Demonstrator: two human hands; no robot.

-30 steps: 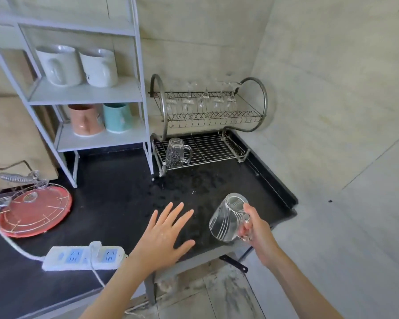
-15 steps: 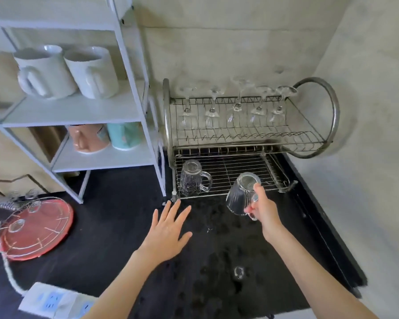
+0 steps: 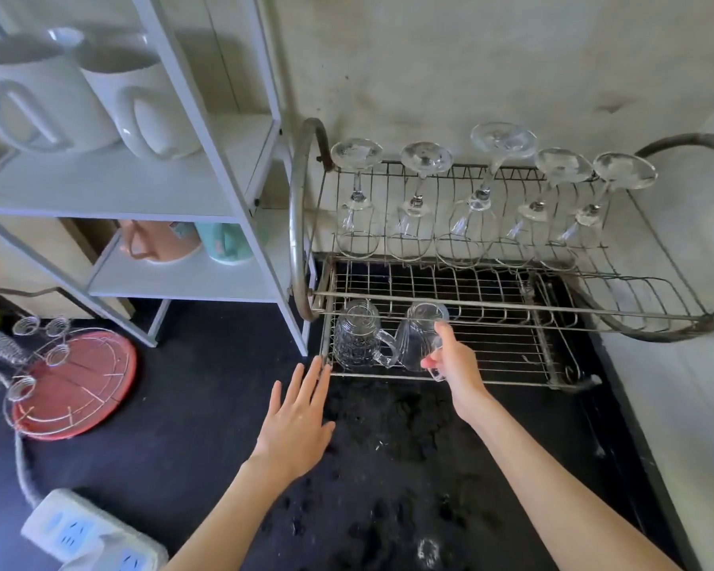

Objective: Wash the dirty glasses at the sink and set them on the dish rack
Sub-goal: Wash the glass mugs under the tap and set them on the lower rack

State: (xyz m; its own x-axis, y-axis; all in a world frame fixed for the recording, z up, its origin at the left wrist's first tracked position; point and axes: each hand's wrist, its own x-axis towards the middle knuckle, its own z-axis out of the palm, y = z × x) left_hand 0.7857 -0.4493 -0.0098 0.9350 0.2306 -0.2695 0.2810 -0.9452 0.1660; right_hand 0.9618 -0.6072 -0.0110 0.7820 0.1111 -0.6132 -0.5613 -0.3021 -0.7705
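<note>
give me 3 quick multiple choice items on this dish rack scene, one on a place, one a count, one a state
1. Where is the glass mug with no hand on it?
A. white shelf
B. rack's lower tier
C. red tray

2. How many stemmed glasses hang on the upper tier?
A. three
B. five
C. seven

3. What is the right hand doing?
A. holding a ribbed glass mug by its handle
B. resting flat, empty
C. gripping the power strip

Answers: 1 B, it sits upside down on the lower wires. 2 B, five bases line the top. 3 A, fingers pinch the handle over the dish rack.
</note>
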